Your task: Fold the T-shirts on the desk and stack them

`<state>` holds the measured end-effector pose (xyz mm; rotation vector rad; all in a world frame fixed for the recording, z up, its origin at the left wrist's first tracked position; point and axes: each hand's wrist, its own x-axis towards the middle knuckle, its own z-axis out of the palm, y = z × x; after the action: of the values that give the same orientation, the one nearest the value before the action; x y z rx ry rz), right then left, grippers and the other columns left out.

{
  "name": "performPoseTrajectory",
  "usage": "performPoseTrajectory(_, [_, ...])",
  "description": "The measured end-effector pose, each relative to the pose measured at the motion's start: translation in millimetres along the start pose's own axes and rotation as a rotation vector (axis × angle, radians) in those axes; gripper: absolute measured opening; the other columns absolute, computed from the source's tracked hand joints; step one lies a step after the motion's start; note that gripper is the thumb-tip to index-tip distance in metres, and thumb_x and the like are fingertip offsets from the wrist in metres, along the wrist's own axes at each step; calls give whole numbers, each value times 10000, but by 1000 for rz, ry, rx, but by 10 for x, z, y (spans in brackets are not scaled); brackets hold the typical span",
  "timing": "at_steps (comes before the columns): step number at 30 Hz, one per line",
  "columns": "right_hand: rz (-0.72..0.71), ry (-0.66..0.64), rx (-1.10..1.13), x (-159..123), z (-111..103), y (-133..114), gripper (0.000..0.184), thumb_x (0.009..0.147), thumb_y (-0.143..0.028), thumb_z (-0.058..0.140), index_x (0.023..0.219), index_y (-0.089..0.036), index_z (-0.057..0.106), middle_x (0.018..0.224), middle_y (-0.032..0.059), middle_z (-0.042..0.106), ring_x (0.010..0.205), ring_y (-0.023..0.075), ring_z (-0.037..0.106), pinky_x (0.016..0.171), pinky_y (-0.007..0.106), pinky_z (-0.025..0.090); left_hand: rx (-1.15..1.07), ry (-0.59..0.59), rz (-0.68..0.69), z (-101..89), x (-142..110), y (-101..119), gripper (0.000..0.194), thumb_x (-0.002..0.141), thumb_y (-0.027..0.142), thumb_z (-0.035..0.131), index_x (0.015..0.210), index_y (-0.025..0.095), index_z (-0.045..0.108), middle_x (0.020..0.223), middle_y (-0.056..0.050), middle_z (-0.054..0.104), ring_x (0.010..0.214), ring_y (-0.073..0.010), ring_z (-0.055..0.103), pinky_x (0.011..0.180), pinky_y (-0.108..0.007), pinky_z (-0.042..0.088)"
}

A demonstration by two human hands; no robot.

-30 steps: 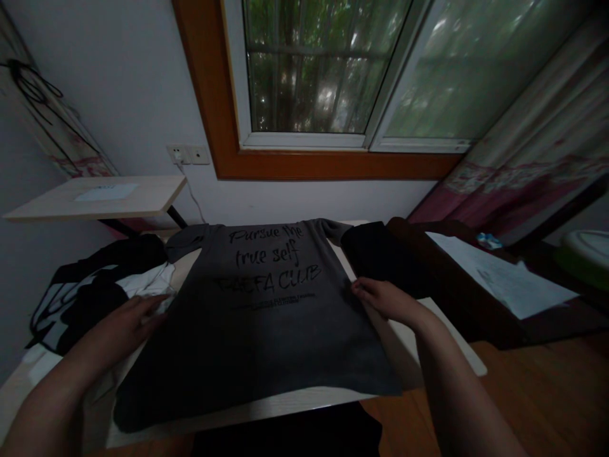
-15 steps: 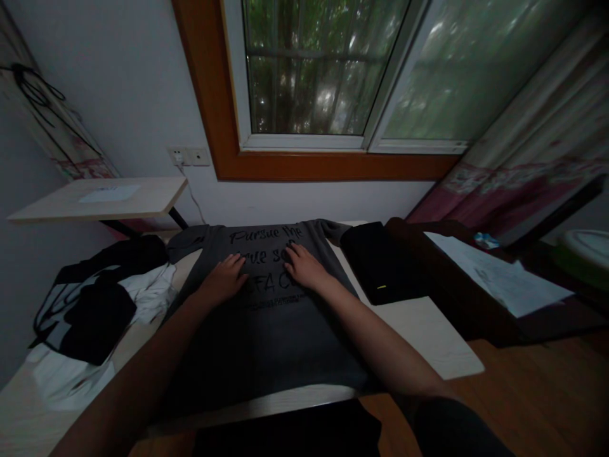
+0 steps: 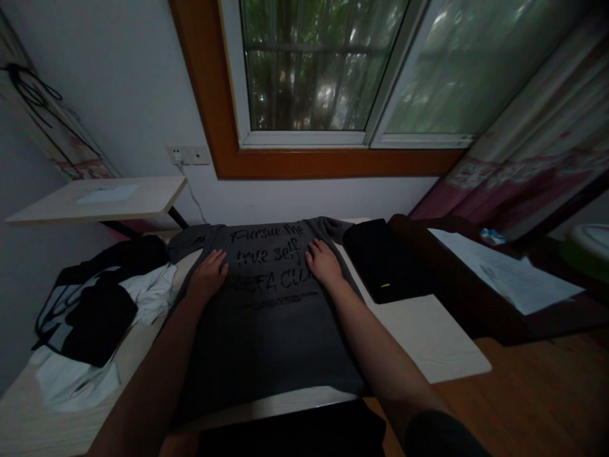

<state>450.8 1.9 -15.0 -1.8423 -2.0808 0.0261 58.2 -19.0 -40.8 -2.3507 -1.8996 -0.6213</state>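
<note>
A dark grey T-shirt (image 3: 266, 343) with black lettering lies spread flat on the pale table, its sleeves toward the wall. My left hand (image 3: 208, 276) rests flat on the shirt's left side, fingers stretched out beside the lettering. On the right side, my right hand (image 3: 324, 261) lies palm down on the cloth with its fingers extended, partly covering the end of the third line of print. Neither hand grips the fabric. The shirt's hem reaches close to the table's near edge.
Black and white clothes (image 3: 95, 311) lie heaped at the left, below a raised shelf (image 3: 157, 187). Right of the shirt sits a folded black garment (image 3: 380, 260) on the table (image 3: 438, 343). Farther right, papers (image 3: 499, 273) rest on a dark surface. A window (image 3: 314, 76) is ahead.
Both hands have slid apart across the shirt, the left one leftward and the right one rightward. More of the lettering between them now shows.
</note>
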Motion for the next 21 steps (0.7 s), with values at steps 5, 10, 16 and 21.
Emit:
performPoseTrajectory(5, [54, 48, -38, -51, -106, 304, 460, 1015, -287, 443, 1409, -114, 605, 1501, 161, 549, 1397, 266, 470, 1199, 404, 320, 34, -13, 15, -113, -113, -242, 527, 990, 336, 376, 1388, 87, 615, 1494, -154, 581, 1441, -260, 484, 1227, -434, 359])
performPoseTrajectory(10, [66, 73, -82, -81, -151, 300, 447, 1013, -273, 431, 1383, -118, 629, 1471, 145, 569, 1380, 280, 442, 1188, 407, 319, 105, 21, -62, -198, -161, -158, 480, 975, 289, 405, 1386, 162, 619, 1486, -120, 596, 1453, -277, 462, 1226, -524, 319])
performPoseTrajectory(16, [159, 79, -116, -140, -256, 222, 402, 1009, -286, 442, 1327, -207, 675, 1431, 133, 568, 1254, 339, 463, 1002, 438, 459, 173, 130, -120, -266, -188, -89, 457, 952, 262, 461, 1367, 179, 632, 1472, -138, 576, 1416, -320, 451, 1158, -493, 384])
performPoseTrajectory(21, [178, 77, -155, -166, -334, 173, 399, 1013, -238, 405, 1288, -202, 692, 1355, 155, 567, 1152, 313, 525, 933, 392, 487, 169, 149, -220, -302, -205, -103, 475, 941, 238, 478, 1394, 177, 604, 1413, -175, 544, 1269, -339, 526, 1083, -489, 433])
